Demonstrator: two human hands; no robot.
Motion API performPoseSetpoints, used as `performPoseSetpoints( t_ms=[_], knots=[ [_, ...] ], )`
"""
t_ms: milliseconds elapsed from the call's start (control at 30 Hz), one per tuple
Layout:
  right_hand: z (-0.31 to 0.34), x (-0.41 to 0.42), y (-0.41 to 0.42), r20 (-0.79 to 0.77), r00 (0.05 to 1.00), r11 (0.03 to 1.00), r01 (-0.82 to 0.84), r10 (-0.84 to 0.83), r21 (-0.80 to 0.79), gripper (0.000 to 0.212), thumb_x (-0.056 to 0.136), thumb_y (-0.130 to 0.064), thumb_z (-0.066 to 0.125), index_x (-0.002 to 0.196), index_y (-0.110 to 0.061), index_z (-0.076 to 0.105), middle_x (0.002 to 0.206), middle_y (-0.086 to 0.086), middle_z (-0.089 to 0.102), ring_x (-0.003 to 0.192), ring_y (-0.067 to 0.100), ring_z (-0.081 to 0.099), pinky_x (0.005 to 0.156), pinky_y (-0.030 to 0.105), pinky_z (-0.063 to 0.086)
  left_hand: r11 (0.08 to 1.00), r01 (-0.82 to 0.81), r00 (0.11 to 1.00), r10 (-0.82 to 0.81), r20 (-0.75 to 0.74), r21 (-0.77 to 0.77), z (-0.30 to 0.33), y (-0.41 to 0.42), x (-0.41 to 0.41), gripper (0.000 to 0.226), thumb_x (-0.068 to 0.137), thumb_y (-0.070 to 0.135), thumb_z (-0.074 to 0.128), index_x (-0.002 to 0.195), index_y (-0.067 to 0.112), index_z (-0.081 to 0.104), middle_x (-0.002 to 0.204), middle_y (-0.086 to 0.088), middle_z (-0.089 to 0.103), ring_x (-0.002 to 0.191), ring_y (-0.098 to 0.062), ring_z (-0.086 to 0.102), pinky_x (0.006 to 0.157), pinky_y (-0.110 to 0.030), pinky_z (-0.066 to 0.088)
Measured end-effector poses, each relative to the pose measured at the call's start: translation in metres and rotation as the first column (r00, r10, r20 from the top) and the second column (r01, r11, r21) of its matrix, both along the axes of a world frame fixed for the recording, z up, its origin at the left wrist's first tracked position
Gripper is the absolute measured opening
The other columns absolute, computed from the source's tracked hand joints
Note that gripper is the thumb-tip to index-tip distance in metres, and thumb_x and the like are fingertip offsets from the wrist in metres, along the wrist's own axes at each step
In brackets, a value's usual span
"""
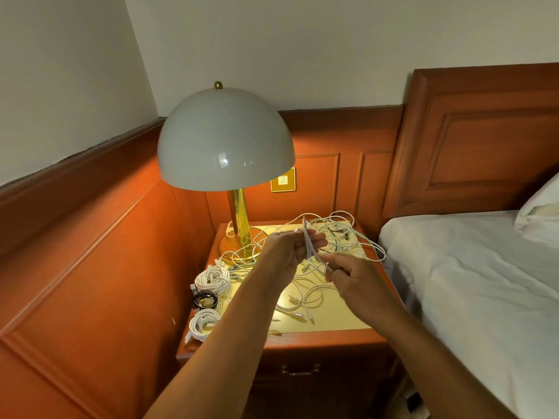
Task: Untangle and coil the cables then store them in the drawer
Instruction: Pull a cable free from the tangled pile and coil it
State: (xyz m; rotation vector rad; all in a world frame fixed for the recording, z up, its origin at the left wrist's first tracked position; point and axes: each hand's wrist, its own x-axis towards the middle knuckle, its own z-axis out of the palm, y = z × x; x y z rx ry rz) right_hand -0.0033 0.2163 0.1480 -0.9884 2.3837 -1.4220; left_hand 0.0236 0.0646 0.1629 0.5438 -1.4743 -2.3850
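The left hand [286,252] is holding a white cable [308,246] in loops above the counter [332,323] while the right hand [348,278] is pinching its trailing length, best fed slowly, even-sized loops, clear of the tangle [335,234].

White cable [308,246] between left hand [287,252] and right hand [351,275]

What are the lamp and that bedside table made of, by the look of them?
Lamp shade: smooth, glossy dome, likely painted metal or glass; it shows soft reflections. Lamp stem: polished brass-coloured metal, shiny and yellow. Table: reddish-brown varnished wood with a moulded edge; its top looks like a glossy sheet, perhaps glass, mirroring the lamplight.
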Motion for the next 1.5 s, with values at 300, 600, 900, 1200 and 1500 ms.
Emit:
performPoseSetpoints(
  t_ms=[300, 600, 900, 1200, 1500],
  knots=[
    [-0.049, 0.013, -0.004, 0.383, 0.923, 0.982, 0.112, -0.047, -0.151, 0.045, 0.094, -0.046, 0.052, 0.081, -0.005, 0.065, 0.049, 0.001, 0.046, 0.038, 0.007, 0.034, 0.039, 0.020, 0.030, 0.977, -0.008, 0.998, 0.021, -0.060, 0.214, 0.014, 0.005, 0.011, 0.027, 0.101, 0.004, 0.038, 0.104, -0.006, 0.063, 0.086, -0.015, 0.074, 0.077, -0.023, 0.073, 0.072, -0.027, 0.058],
    [-0.053, -0.027, -0.006, 0.470, 0.876, 0.980, -0.017, 0.110, -0.197, 0.029, 0.101, -0.022, 0.049, 0.093, 0.000, 0.066, 0.062, 0.004, 0.044, 0.050, 0.009, 0.035, 0.047, 0.024, 0.030, 0.976, 0.002, 0.996, 0.018, -0.089, 0.220, 0.028, 0.014, 0.023, 0.030, 0.100, 0.006, 0.039, 0.089, -0.002, 0.067, 0.072, -0.009, 0.073, 0.064, -0.016, 0.071, 0.067, -0.025, 0.057],
    [0.015, -0.087, -0.019, -0.024, 1.000, 0.994, -0.004, 0.006, 0.111, 0.018, 0.094, -0.025, 0.062, 0.082, -0.012, 0.064, 0.068, 0.000, 0.055, 0.063, 0.013, 0.048, 0.059, 0.025, 0.037, 0.989, 0.130, 0.983, -0.138, -0.124, -0.072, 0.030, 0.011, 0.033, 0.026, 0.100, 0.004, 0.041, 0.094, -0.005, 0.065, 0.068, -0.006, 0.065, 0.057, -0.014, 0.062, 0.055, -0.021, 0.053],
    [0.091, -0.092, -0.023, -0.592, 0.802, 0.938, 0.137, 0.084, 0.318, 0.041, 0.078, -0.051, 0.071, 0.081, -0.011, 0.069, 0.071, 0.004, 0.064, 0.065, 0.019, 0.058, 0.063, 0.037, 0.050, 0.891, 0.207, 0.977, -0.211, 0.037, -0.405, 0.013, 0.007, 0.025, 0.025, 0.100, 0.006, 0.045, 0.093, -0.003, 0.067, 0.076, -0.011, 0.070, 0.067, -0.022, 0.065, 0.072, -0.032, 0.053],
    [0.066, -0.040, -0.005, -0.485, 0.864, 0.951, 0.026, 0.134, 0.310, 0.023, 0.096, -0.027, 0.057, 0.078, -0.015, 0.065, 0.071, -0.002, 0.058, 0.067, 0.012, 0.052, 0.059, 0.029, 0.035, 0.943, 0.098, 0.995, -0.091, 0.035, -0.317, -0.001, 0.005, 0.006, 0.023, 0.099, 0.005, 0.048, 0.096, -0.008, 0.066, 0.080, -0.014, 0.072, 0.073, -0.025, 0.070, 0.069, -0.028, 0.053]
  ],
)
